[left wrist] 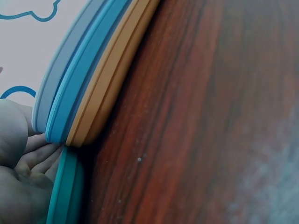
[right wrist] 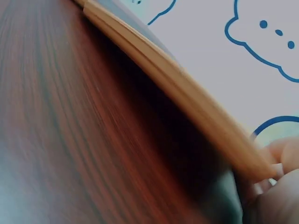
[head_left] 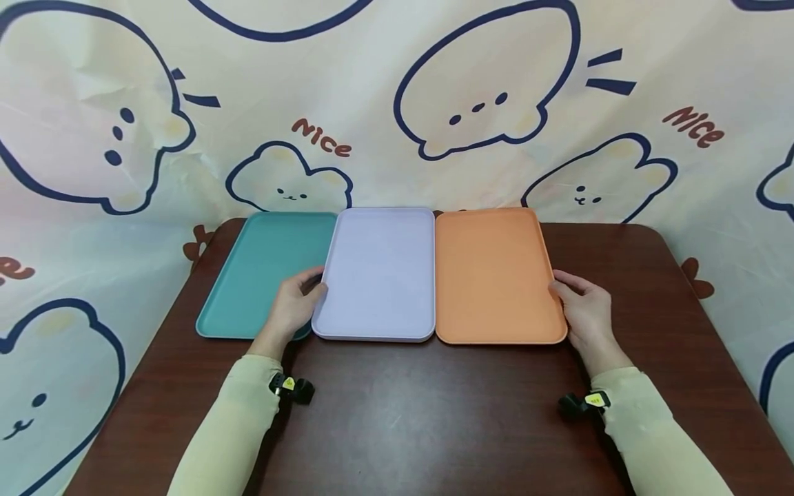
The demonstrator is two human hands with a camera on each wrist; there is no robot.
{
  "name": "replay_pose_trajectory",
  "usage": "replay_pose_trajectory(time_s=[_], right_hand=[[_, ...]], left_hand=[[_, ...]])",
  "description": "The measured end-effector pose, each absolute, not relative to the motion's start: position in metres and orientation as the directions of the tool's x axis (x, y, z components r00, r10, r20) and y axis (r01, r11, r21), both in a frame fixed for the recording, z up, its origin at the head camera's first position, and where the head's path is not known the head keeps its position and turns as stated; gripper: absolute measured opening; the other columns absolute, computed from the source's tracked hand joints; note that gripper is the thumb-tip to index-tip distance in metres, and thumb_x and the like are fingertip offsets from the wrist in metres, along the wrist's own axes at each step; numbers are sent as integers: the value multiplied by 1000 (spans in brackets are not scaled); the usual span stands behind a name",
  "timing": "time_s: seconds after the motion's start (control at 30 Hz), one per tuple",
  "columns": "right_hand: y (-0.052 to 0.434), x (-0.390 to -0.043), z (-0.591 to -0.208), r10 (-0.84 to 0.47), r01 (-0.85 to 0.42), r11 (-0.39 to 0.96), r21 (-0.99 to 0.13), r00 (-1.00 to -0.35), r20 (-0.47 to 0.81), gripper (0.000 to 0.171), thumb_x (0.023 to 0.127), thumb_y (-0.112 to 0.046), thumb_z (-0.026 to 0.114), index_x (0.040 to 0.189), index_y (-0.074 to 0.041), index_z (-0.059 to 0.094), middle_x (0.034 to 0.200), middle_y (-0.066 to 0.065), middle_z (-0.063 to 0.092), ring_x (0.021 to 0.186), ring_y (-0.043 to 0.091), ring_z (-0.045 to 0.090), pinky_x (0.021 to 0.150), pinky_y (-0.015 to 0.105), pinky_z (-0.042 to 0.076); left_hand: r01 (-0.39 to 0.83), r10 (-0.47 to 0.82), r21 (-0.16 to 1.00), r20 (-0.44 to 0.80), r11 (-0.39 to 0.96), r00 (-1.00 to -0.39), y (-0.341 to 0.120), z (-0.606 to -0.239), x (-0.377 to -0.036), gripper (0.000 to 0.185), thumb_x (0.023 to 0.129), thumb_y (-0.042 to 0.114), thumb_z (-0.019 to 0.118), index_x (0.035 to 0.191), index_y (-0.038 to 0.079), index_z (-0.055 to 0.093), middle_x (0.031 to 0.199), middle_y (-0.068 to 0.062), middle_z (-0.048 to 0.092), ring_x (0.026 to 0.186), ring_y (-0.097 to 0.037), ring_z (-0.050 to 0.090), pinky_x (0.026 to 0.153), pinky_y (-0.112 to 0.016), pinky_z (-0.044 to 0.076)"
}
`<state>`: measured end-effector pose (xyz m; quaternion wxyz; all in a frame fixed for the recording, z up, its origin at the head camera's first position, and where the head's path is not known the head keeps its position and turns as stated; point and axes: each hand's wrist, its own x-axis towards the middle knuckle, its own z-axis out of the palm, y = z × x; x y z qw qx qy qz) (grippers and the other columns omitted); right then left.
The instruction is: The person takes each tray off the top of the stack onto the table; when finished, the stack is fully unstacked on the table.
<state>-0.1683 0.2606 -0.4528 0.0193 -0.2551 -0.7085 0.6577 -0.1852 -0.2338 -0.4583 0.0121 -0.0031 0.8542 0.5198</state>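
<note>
Three trays' faces show side by side on the brown table: teal [head_left: 267,269], lavender [head_left: 380,275] and orange [head_left: 496,279]. In the left wrist view, the lavender tray tops a stack with a blue tray [left wrist: 84,77] and another orange tray [left wrist: 110,70] beneath it; the stack's corner overlaps the teal tray. My left hand [head_left: 291,308] grips the stack's left edge, its fingers partly hidden. With my right hand [head_left: 589,313] I pinch the right edge of the separate orange tray, thumb on top; in the right wrist view that edge is raised off the table.
The brown table [head_left: 397,420] stretches in front of the trays and out to the right. A cream cloth [head_left: 384,76] with bear drawings hangs behind the table and along both sides. Each wrist carries a small black camera [head_left: 302,390].
</note>
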Motion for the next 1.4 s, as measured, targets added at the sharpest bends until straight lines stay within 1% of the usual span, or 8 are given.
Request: replay_pose_trajectory(time_s=[0.2,0.3,0.43,0.6,0.77,0.9,1.1,1.4], right_hand=[[264,-173,-453,302,287,429,-856,-939,-164,37,94,-23,58,127,-7,62,129,16,57,105,21,60,69,20,54],[265,-174,-450,263,246,560,-791,-958,-112,35,95,-23,58,125,-6,64,128,17,58,112,29,56,80,32,54],[267,-174,-446,217,221,632,-743,-971,-103,37,96,-24,56,126,-4,62,131,20,55,118,35,51,91,48,49],[268,-171,-443,206,193,645,-739,-976,-75,38,98,-30,52,124,-5,63,128,19,57,114,34,53,90,48,49],[256,-165,-436,245,139,620,-772,-969,22,35,97,-31,54,121,-8,67,122,14,63,101,26,58,73,24,53],[237,-168,-436,175,37,567,-823,-982,77,32,96,-26,57,119,-7,67,116,10,67,98,21,62,67,9,48],[206,-175,-441,18,-44,416,-908,-998,56,33,96,-21,58,119,1,64,111,15,68,98,27,68,76,20,55],[161,-187,-447,-51,-16,236,-972,-999,4,32,95,-14,59,119,6,62,110,21,67,95,29,68,78,33,57]], left_hand=[[-19,-2,882,-20,470,-1000,-235,-459,-185,42,96,14,54,137,6,51,139,-15,50,128,-27,47,102,-44,43],[-13,-1,882,-15,471,-1000,-236,-460,-186,41,97,15,54,137,6,51,138,-15,50,128,-27,47,102,-44,43],[-5,6,886,-8,463,-1000,-235,-462,-186,41,97,15,54,137,5,51,138,-16,51,128,-28,48,102,-44,43],[-6,7,892,-10,453,-1000,-234,-461,-184,42,96,15,55,137,6,51,138,-15,50,128,-28,47,103,-45,42],[-25,8,899,-32,437,-999,-232,-452,-181,43,96,13,54,138,3,49,139,-19,48,130,-32,45,104,-47,40],[-28,-2,897,-30,442,-1000,-235,-458,-184,43,96,16,55,137,6,51,139,-16,50,129,-29,46,104,-46,40],[-32,-12,891,-30,453,-999,-235,-458,-183,42,95,17,56,136,8,53,137,-14,52,128,-26,48,103,-44,42],[-41,-17,892,-37,451,-999,-235,-460,-185,42,95,17,56,136,9,53,138,-12,52,127,-25,48,103,-42,43]])
